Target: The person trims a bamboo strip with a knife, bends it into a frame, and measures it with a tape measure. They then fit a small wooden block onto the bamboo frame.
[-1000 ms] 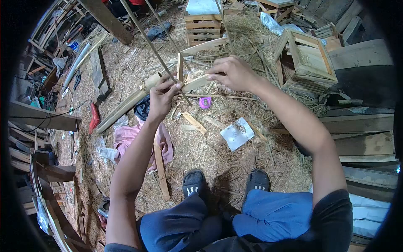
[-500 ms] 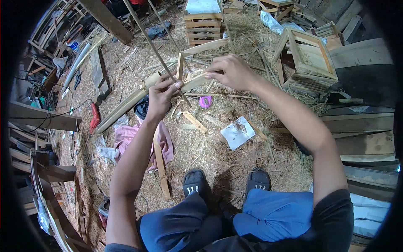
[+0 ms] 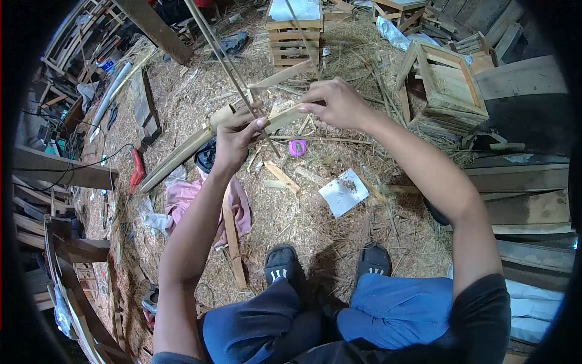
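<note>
Left hand (image 3: 233, 138) pinches a thin stick (image 3: 221, 48); right hand (image 3: 339, 103) pinches the bamboo slat (image 3: 182, 151). Both grips are unchanged from a second ago.

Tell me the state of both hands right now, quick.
Left hand: closed, pinching the thin stick.
Right hand: closed, fingertips gripping the end of the long pale slat.

Pale, smooth bamboo strip (image 3: 282, 116) in the right hand (image 3: 336, 103); thin matt wooden stick (image 3: 221, 48) at the fingertips of the left hand (image 3: 233, 142). Below the fingers: rough dry straw (image 3: 291, 224), soft pink cloth (image 3: 182, 200), matt white paper (image 3: 344, 192).
</note>
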`<control>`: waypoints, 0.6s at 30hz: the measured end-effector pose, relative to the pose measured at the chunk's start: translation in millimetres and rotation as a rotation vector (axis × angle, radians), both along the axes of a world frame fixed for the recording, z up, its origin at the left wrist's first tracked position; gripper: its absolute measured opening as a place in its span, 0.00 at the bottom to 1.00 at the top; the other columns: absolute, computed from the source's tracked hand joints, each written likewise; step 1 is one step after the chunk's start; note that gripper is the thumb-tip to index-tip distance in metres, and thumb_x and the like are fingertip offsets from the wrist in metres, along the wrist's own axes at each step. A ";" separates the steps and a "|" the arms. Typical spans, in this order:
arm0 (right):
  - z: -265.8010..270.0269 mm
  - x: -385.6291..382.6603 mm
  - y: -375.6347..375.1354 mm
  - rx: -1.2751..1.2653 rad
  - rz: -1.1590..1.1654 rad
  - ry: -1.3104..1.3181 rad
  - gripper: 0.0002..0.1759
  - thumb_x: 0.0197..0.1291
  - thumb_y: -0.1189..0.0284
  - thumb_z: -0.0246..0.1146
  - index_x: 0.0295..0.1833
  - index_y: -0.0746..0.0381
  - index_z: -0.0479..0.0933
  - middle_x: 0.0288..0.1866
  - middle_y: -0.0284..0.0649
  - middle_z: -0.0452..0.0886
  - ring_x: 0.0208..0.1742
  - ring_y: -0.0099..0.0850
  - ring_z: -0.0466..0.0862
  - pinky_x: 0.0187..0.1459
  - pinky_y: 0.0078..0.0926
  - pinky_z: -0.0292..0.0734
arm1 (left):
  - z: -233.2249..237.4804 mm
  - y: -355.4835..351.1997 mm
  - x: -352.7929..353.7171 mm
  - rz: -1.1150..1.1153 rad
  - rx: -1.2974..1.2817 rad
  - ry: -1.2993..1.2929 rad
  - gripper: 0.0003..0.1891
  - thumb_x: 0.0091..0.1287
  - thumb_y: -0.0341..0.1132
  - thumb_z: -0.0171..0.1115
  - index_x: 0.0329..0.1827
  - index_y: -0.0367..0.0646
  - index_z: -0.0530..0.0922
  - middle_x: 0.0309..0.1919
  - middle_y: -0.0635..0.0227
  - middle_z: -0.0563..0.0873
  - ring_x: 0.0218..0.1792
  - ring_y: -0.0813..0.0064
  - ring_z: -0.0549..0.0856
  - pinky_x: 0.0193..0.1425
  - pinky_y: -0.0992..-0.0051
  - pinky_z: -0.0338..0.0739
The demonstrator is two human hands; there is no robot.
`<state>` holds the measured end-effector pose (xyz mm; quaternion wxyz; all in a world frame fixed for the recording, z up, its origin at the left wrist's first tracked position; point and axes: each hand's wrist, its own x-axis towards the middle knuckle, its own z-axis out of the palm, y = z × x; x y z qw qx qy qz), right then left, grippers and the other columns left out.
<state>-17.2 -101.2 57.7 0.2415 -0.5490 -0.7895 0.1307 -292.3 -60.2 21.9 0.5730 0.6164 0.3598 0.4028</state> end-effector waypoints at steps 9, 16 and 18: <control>-32.7 18.9 7.9 -0.025 0.106 0.371 0.14 0.69 0.64 0.69 0.56 0.58 0.89 0.47 0.41 0.87 0.50 0.34 0.85 0.54 0.35 0.77 | 20.3 -9.7 3.3 -0.077 -0.173 -0.030 0.17 0.79 0.37 0.63 0.62 0.33 0.84 0.42 0.67 0.89 0.39 0.78 0.90 0.48 0.76 0.88; -16.2 24.8 2.4 -0.189 0.062 0.364 0.16 0.72 0.63 0.67 0.59 0.57 0.88 0.51 0.42 0.84 0.55 0.36 0.84 0.63 0.34 0.76 | 32.3 -9.4 7.2 -0.141 -0.058 -0.002 0.16 0.79 0.36 0.62 0.59 0.31 0.83 0.45 0.61 0.88 0.43 0.74 0.90 0.50 0.71 0.92; -15.1 25.8 1.8 -0.207 0.066 0.344 0.17 0.72 0.61 0.67 0.60 0.56 0.87 0.46 0.40 0.83 0.51 0.35 0.84 0.61 0.34 0.77 | 38.7 -10.4 9.7 -0.149 -0.054 0.059 0.15 0.79 0.36 0.63 0.57 0.30 0.84 0.40 0.62 0.88 0.39 0.73 0.91 0.47 0.72 0.92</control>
